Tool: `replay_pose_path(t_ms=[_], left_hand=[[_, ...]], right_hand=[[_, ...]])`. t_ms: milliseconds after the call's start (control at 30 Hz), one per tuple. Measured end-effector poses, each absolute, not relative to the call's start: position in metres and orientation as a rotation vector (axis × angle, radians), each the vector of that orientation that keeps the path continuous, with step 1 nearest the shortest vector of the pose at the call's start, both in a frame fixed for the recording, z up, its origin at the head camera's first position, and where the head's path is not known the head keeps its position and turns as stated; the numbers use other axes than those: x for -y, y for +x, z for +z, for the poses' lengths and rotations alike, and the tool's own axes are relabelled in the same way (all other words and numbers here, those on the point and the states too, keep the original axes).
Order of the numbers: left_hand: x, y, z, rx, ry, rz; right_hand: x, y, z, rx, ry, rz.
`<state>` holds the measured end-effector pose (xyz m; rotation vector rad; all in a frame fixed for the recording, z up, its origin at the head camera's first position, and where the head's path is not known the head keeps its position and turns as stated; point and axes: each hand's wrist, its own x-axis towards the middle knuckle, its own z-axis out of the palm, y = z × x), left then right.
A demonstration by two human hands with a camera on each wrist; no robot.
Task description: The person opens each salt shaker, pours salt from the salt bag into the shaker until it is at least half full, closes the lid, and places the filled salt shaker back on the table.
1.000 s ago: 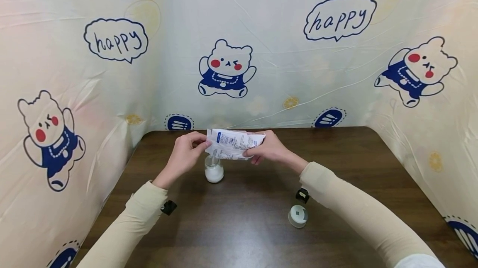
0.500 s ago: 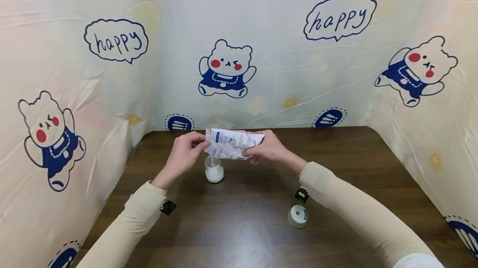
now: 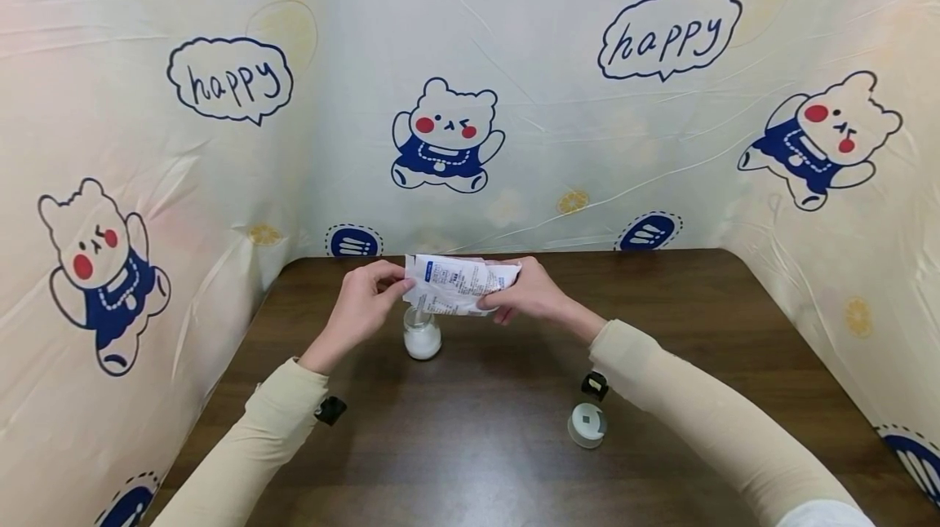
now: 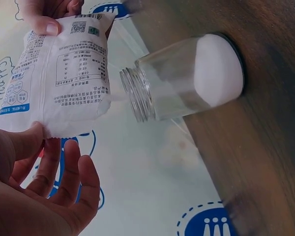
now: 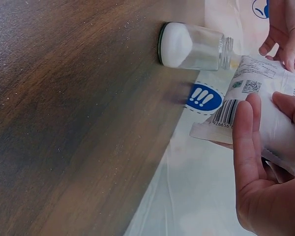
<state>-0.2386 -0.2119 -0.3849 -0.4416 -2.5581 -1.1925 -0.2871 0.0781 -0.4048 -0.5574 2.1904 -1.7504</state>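
A white plastic bag (image 3: 451,284) printed with blue and black text is held tilted over a clear glass jar (image 3: 422,338). My left hand (image 3: 365,298) pinches one end of the bag between thumb and index finger; its other fingers are spread, as the left wrist view shows. At the opposite end, my right hand (image 3: 532,290) grips the bag with the thumb on its face. The jar stands upright, partly filled with white powder (image 4: 216,71) heaped unevenly. Between the bag's lower corner and the jar's threaded mouth (image 4: 136,95) runs a faint pale stream.
A round lid (image 3: 587,426), whitish with a grey patch, lies on the brown wooden table (image 3: 470,462), nearer the front and to the right. White specks dot the tabletop in the right wrist view. A printed curtain (image 3: 558,103) encloses the table's back and sides.
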Motion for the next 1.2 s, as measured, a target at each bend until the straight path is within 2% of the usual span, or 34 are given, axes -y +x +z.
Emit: replay_pose_path(t_ms=[1200], left_hand=[[0.2127,-0.2382,-0.3851,2.549,-0.443,-1.206]], right_hand=[[-0.0789,-0.2866,-0.4035,-2.218,-0.58,-1.725]])
